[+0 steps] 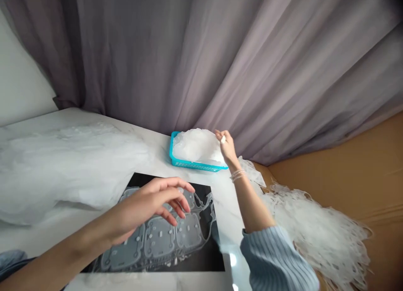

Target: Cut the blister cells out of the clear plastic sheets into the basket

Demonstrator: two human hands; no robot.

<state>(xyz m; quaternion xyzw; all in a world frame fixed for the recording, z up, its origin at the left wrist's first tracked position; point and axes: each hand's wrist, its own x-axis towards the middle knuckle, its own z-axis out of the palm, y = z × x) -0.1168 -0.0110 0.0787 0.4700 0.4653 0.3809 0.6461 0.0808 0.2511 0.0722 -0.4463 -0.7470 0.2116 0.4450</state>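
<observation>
My left hand (160, 197) hangs with its fingers apart and loosely bent over a sheet of translucent moulded panels (160, 236), holding nothing. The sheet lies on a black mat (209, 261), and thin frame strips run along its right side. My right hand (226, 145) is at the right end of a blue plastic basket (199, 165), its fingers curled together. A small white spot shows at these fingers; what they hold, if anything, I cannot make out. White translucent pieces (198, 145) are heaped in the basket above its rim.
A large heap of translucent sheets (69, 169) covers the left of the white marbled table (192, 280). Tangled clear strips (321, 232) pile up at right beside a brown surface (352, 169). Grey curtains (151, 60) hang behind the basket.
</observation>
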